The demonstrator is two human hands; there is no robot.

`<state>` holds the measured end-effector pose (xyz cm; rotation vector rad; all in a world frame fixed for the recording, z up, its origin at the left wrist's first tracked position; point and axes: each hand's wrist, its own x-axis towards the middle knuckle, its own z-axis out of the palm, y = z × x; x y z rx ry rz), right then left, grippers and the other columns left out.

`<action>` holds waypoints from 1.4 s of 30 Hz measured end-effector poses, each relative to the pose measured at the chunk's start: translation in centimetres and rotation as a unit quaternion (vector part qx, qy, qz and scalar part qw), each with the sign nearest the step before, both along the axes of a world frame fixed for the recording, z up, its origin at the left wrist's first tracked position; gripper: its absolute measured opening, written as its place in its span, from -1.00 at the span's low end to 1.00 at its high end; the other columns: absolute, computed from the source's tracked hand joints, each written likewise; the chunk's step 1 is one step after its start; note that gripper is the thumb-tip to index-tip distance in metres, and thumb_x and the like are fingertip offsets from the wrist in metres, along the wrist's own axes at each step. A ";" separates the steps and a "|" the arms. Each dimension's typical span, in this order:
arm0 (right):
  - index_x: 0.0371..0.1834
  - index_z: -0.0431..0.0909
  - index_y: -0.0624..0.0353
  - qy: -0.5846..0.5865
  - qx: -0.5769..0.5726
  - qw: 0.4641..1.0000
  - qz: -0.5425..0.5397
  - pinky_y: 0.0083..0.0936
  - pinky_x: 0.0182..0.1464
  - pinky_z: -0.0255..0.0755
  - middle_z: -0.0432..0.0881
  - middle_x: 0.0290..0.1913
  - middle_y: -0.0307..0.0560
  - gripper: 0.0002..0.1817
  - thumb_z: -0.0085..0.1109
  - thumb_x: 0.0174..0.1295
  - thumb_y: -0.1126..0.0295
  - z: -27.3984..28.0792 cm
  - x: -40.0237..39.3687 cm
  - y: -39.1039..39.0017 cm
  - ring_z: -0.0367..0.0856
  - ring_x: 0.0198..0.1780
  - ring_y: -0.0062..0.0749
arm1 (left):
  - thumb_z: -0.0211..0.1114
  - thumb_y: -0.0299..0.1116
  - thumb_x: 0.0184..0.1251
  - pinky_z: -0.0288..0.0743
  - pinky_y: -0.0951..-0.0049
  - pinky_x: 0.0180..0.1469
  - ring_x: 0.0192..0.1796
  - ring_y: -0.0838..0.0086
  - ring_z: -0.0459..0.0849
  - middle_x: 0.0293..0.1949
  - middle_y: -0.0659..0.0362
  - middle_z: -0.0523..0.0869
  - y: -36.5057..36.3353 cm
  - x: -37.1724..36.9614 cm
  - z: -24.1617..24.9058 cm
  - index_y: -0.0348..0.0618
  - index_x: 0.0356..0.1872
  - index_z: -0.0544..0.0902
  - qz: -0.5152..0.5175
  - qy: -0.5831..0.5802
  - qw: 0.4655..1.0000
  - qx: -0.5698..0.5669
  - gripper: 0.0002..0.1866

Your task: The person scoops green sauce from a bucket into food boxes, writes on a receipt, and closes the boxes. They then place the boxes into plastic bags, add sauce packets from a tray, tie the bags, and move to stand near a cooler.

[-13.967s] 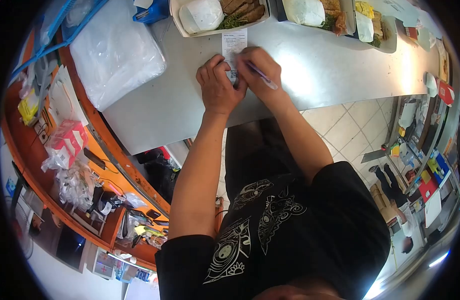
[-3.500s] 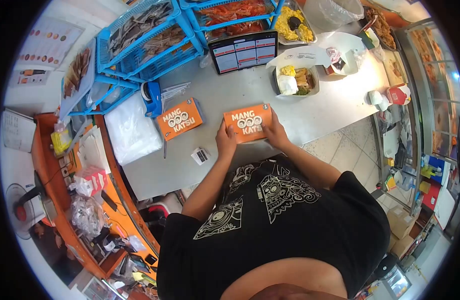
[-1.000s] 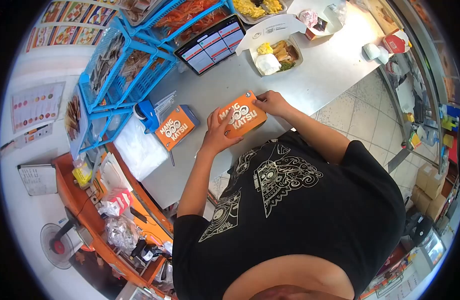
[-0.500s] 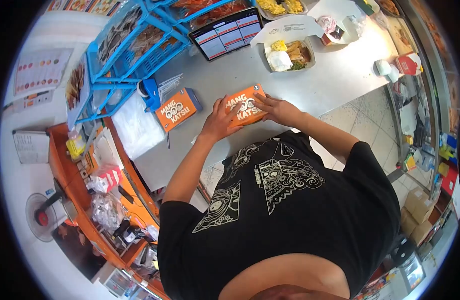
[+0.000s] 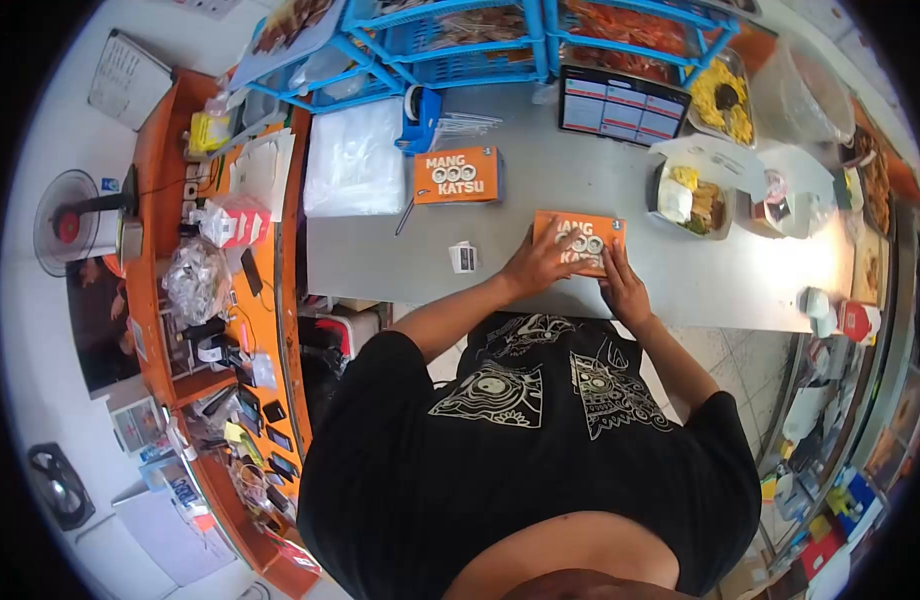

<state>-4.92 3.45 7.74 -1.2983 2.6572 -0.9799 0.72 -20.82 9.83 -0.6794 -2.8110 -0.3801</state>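
Note:
An orange box with white "MANG KATSU" lettering stands on the metal table near its front edge. My left hand lies over the box's left part with fingers spread on its top. Against the right side and front corner of the same box rests my right hand, its fingers apart. A second orange box is further left. Right of the box in my hands, an open carton holds yellow food, a white wrapped item and browned pieces.
Blue racks and a tablet line the back. Clear plastic bags and a blue tape dispenser are at the left. A small black-and-white packet lies near the front edge. Another open carton is at the right.
The camera view has turned, so the table now looks level and things sit elsewhere in the frame. Both hands are still on the box. The small packet now shows fully.

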 end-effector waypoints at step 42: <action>-0.25 0.64 0.11 -0.685 -0.150 0.638 -0.318 -0.58 -0.43 0.35 0.63 -0.38 -0.29 -0.83 0.21 0.36 0.26 4.9 -2.4 -44.5 0.55 -0.45 -0.59 | -0.09 0.13 0.41 -0.23 -0.68 0.33 0.55 -0.34 -0.09 0.46 0.00 0.32 -8.9 -0.1 -4.3 0.08 0.33 0.51 -0.121 0.008 0.964 0.236 -0.40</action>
